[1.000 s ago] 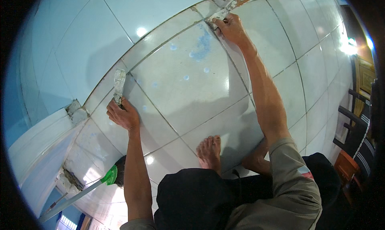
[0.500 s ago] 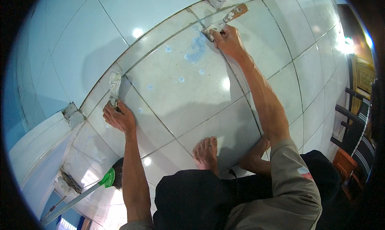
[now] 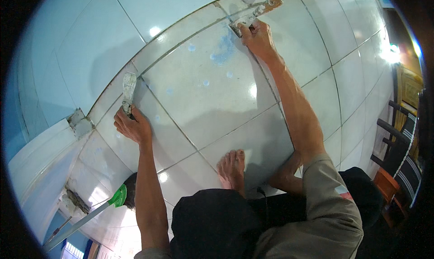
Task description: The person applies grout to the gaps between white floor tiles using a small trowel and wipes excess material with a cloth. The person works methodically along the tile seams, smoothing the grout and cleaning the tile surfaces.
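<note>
In my left hand [image 3: 133, 126] I grip a small putty knife [image 3: 129, 85], its whitish, crusted blade pointing away from me over the floor tiles near the wall. My right hand [image 3: 258, 38] is closed on a wider scraper [image 3: 248, 18] with a worn wooden handle. I hold that scraper by its blade, and the handle sticks out to the upper right. Its blade edge is down at the grout line beside a pale blue paint smear [image 3: 223, 50] on the white floor tile [image 3: 194, 101]. Lighter blue spots dot the same tile.
A light blue tiled wall [image 3: 95, 37] rises along the far left. At lower left lies a broom [image 3: 118, 196] with a green head. My bare foot [image 3: 232, 168] rests on the tiles near me. Dark striped furniture [image 3: 404, 146] stands at the right.
The view has shifted slightly. Both hands stay nearly where they were, each still gripping its tool, with the right-hand scraper at the same grout line.
</note>
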### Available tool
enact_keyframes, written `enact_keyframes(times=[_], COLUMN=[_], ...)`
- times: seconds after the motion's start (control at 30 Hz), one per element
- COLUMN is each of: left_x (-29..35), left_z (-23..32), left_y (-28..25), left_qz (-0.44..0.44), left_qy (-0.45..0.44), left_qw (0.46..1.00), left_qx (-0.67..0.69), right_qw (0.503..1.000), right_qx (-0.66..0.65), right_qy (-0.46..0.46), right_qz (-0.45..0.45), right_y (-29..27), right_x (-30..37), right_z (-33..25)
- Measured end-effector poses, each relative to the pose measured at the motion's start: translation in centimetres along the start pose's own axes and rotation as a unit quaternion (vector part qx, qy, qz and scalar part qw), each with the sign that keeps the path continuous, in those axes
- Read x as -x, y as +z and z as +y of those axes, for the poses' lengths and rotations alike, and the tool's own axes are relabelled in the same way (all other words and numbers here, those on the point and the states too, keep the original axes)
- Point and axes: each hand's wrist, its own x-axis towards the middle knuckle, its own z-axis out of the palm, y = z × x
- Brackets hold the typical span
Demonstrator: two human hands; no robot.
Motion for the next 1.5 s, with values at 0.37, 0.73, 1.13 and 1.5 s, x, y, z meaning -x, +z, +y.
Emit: enact_keyframes(times=[0.37,0.73,1.13,1.5], left_x=[0.0,0.0,-0.3,-0.1], left_z=[0.2,-0.4,-0.5,0.1], left_y=[0.1,0.1,0.2,0.1], left_qz=[0.01,-0.002,0.008,0.011], left_qy=[0.028,0.007,0.003,-0.003], left_qw=[1.0,1.0,1.0,1.0], left_qx=[0.008,-0.005,-0.001,0.006], right_qw=[0.998,0.994,0.996,0.996], right_qx=[0.032,0.021,0.066,0.051], right_qy=[-0.041,-0.104,-0.038,-0.073], right_qz=[-0.042,-0.01,-0.043,-0.007], right_y=[-1.2,-0.7,-0.9,-0.5], right_x=[0.4,1.9,2.4,1.8], right_z=[-0.3,-0.8,0.0,-1.1])
